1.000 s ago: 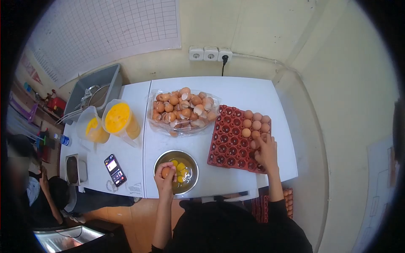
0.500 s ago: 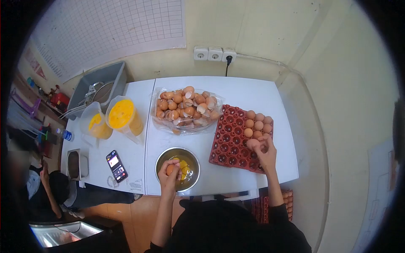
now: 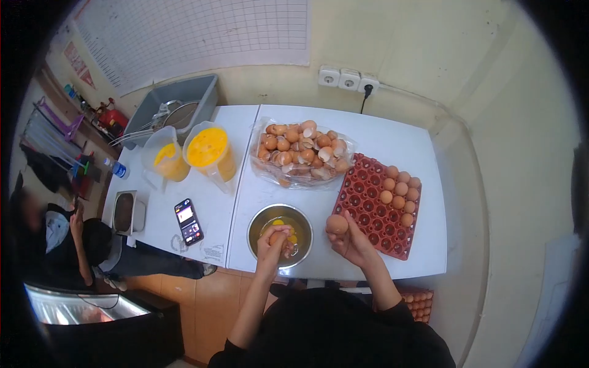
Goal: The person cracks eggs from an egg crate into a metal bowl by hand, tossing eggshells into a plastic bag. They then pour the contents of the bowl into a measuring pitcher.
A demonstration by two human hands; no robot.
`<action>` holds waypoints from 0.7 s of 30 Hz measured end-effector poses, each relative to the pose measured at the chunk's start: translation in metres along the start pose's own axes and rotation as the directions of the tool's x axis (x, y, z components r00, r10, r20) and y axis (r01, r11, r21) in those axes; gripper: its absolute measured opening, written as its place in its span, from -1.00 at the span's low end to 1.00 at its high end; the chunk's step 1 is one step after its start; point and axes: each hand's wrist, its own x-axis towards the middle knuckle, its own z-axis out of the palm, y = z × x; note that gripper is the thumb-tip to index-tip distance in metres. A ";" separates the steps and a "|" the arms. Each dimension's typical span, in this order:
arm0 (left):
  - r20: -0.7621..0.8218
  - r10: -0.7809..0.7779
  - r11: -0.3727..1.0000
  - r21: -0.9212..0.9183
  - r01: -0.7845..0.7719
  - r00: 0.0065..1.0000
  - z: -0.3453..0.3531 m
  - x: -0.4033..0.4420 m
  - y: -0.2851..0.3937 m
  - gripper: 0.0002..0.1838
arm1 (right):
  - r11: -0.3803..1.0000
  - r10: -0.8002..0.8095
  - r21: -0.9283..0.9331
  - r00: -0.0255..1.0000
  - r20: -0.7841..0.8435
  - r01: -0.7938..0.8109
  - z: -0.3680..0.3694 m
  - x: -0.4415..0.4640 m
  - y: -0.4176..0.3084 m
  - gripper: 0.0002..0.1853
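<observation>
My left hand (image 3: 270, 251) is closed round a brown egg (image 3: 275, 238) over the near part of a steel bowl (image 3: 251, 228). Whether that shell is cracked cannot be made out. Yolks (image 3: 279, 221) and clear egg white lie in the bowl. Between the bowl and a red egg tray (image 3: 374, 213), my right hand (image 3: 353, 242) grips another brown egg (image 3: 337, 224) at its fingertips. Several brown eggs (image 3: 399, 201) sit in the tray's right-hand cups. Behind the bowl lies a clear plastic bag full of broken eggshells (image 3: 300, 150).
Two jugs of yellow liquid (image 3: 208, 147) stand at the left, before a grey tub (image 3: 205, 98) with strainers. A phone (image 3: 188, 221) and a metal container (image 3: 129, 211) lie nearer. Another person (image 3: 67, 245) sits at the left. More eggs (image 3: 420, 305) are stacked below the table.
My right hand has lifted an egg out of the tray and brought it left towards the bowl. The left hand stays over the bowl with its egg. The camera view has shifted.
</observation>
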 end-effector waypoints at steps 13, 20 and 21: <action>0.000 -0.071 0.995 -0.074 0.071 0.997 -0.011 0.003 -0.011 -0.71 | 0.918 -0.003 -0.394 0.997 0.079 0.034 0.039 0.022 0.027 -0.61; 0.031 -0.110 0.974 -0.198 0.114 0.993 -0.023 0.007 -0.019 -0.65 | 0.725 -0.040 -0.675 0.987 0.154 0.135 0.045 0.035 0.038 -0.60; 0.014 -0.124 0.971 -0.205 0.125 0.992 -0.022 0.006 -0.017 -0.65 | 0.546 -0.089 -0.803 0.969 0.229 0.239 0.045 0.037 0.039 -0.58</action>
